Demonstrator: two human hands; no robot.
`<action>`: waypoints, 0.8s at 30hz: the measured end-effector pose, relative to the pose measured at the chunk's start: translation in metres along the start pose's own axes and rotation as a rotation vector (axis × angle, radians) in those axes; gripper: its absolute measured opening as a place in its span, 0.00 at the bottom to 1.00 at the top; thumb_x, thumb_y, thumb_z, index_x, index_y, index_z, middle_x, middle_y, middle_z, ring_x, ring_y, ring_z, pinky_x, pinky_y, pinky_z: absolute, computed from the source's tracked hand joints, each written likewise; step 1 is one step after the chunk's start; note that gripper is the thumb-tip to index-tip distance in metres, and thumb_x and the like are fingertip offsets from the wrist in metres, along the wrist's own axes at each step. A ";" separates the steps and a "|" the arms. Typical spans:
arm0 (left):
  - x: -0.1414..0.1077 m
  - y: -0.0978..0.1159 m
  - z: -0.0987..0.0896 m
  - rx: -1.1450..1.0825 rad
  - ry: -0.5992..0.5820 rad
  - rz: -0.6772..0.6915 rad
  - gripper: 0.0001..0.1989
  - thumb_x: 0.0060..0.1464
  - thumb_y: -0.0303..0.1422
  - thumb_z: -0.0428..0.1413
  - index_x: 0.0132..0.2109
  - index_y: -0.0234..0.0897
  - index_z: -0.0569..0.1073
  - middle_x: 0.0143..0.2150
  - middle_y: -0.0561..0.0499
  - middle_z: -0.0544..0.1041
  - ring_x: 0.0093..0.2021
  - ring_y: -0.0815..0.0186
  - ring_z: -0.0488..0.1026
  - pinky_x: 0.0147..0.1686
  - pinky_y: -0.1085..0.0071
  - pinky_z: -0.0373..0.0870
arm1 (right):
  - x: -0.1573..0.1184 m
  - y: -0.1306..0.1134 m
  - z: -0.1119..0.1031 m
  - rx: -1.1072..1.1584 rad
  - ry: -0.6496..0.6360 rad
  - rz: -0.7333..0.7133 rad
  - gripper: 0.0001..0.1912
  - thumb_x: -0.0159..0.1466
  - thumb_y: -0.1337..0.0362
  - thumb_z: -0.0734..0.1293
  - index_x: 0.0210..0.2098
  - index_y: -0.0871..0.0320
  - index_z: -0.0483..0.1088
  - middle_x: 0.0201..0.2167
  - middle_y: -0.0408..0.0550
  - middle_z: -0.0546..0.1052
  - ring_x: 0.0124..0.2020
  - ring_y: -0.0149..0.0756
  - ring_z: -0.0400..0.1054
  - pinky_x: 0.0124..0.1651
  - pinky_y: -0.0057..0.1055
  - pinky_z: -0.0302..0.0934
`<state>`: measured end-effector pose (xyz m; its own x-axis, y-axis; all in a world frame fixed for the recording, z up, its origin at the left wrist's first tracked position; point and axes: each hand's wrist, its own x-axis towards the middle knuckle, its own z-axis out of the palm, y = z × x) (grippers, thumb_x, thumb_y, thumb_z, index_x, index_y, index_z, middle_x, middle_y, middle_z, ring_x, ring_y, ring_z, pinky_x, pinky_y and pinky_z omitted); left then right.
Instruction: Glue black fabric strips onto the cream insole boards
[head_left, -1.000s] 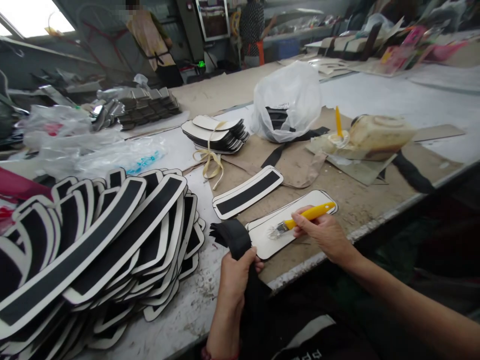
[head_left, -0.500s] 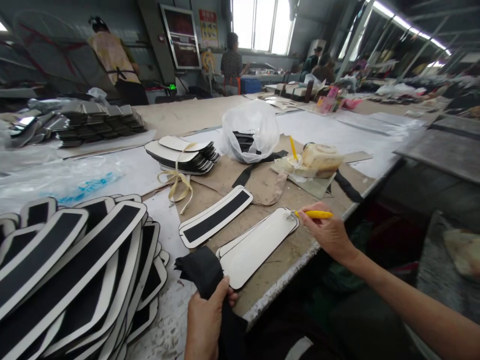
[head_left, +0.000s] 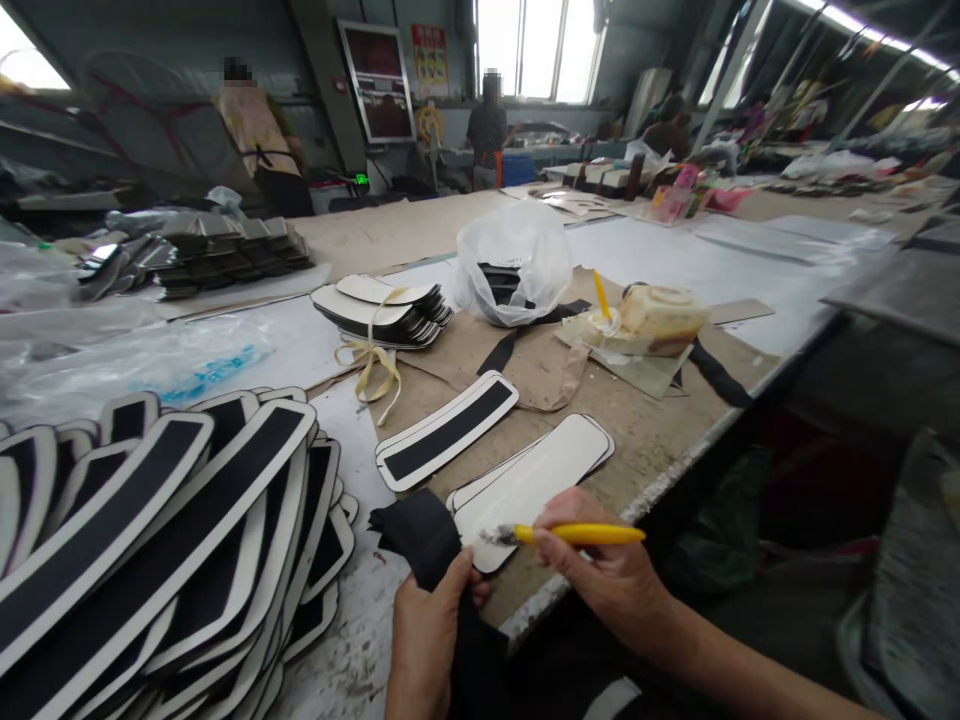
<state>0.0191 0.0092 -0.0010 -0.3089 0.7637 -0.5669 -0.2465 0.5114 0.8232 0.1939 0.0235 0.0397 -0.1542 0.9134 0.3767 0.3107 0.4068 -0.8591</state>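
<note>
My right hand (head_left: 600, 570) is closed around a brush with a yellow handle (head_left: 589, 534). Its whitened bristles touch the near end of a white curved panel (head_left: 536, 480), which lies on top of other panels on brown paper. In my left hand (head_left: 431, 620) is a bundle of black fabric strips (head_left: 420, 535), pinched between thumb and fingers right by that same end of the panel. Just beyond lies another white panel with a black strip along its middle (head_left: 450, 430). The lower part of the fabric hangs toward my lap.
A large pile of black-striped white panels (head_left: 172, 540) covers the left. Farther back are a tied stack of panels (head_left: 382, 310), a plastic bag (head_left: 514, 265) with black pieces, and a stained container (head_left: 664, 315) beside a second yellow handle. The table edge (head_left: 645, 500) slants along my right.
My right hand has drawn the brush from the panel's far end down to its near end. My left hand still grips the black strips. The view has shifted slightly.
</note>
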 end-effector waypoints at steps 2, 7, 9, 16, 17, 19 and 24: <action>-0.002 0.002 0.000 -0.015 -0.016 0.008 0.17 0.37 0.40 0.65 0.23 0.29 0.73 0.19 0.46 0.75 0.19 0.63 0.72 0.23 0.69 0.69 | 0.005 -0.005 0.004 0.120 0.068 0.164 0.06 0.63 0.62 0.64 0.31 0.57 0.69 0.26 0.44 0.71 0.27 0.32 0.70 0.32 0.29 0.67; -0.005 0.001 0.000 -0.037 -0.002 0.027 0.15 0.38 0.38 0.64 0.24 0.29 0.73 0.19 0.46 0.74 0.19 0.64 0.72 0.22 0.70 0.69 | 0.011 0.017 0.001 0.191 0.054 0.375 0.12 0.60 0.55 0.66 0.32 0.59 0.69 0.28 0.46 0.73 0.23 0.34 0.71 0.29 0.31 0.68; -0.006 0.001 0.000 -0.043 -0.004 0.036 0.15 0.38 0.38 0.64 0.24 0.29 0.73 0.19 0.46 0.74 0.20 0.63 0.72 0.22 0.69 0.70 | 0.011 0.031 -0.010 0.040 0.099 0.301 0.12 0.60 0.54 0.66 0.32 0.58 0.70 0.31 0.48 0.73 0.25 0.35 0.71 0.29 0.32 0.68; -0.006 0.002 0.000 -0.040 -0.019 0.032 0.15 0.36 0.39 0.65 0.23 0.30 0.72 0.18 0.47 0.74 0.19 0.63 0.72 0.22 0.69 0.70 | 0.024 0.060 -0.072 -0.519 0.233 -0.030 0.09 0.63 0.58 0.63 0.33 0.56 0.71 0.31 0.49 0.73 0.35 0.40 0.69 0.42 0.38 0.65; -0.005 0.001 0.000 -0.048 -0.008 0.033 0.15 0.36 0.39 0.65 0.23 0.30 0.72 0.18 0.47 0.74 0.19 0.63 0.72 0.22 0.69 0.70 | 0.026 0.061 -0.077 -0.543 0.239 -0.054 0.09 0.63 0.59 0.63 0.33 0.56 0.71 0.31 0.50 0.73 0.35 0.39 0.69 0.43 0.38 0.65; -0.004 -0.001 0.002 -0.070 0.022 0.037 0.15 0.35 0.38 0.65 0.23 0.30 0.72 0.18 0.48 0.74 0.19 0.63 0.72 0.21 0.69 0.70 | 0.028 0.063 -0.084 -0.571 0.244 -0.091 0.08 0.63 0.60 0.63 0.34 0.56 0.71 0.32 0.50 0.73 0.35 0.39 0.69 0.43 0.38 0.65; -0.001 -0.004 0.002 -0.068 0.006 0.044 0.16 0.36 0.39 0.65 0.24 0.29 0.72 0.18 0.47 0.74 0.19 0.63 0.72 0.20 0.69 0.69 | 0.023 0.064 -0.086 -0.610 0.216 -0.146 0.07 0.63 0.62 0.63 0.34 0.56 0.71 0.32 0.51 0.73 0.36 0.40 0.70 0.43 0.38 0.66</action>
<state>0.0222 0.0066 -0.0037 -0.3267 0.7823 -0.5303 -0.2944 0.4490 0.8436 0.2906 0.0718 0.0227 -0.0635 0.8050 0.5898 0.7863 0.4043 -0.4672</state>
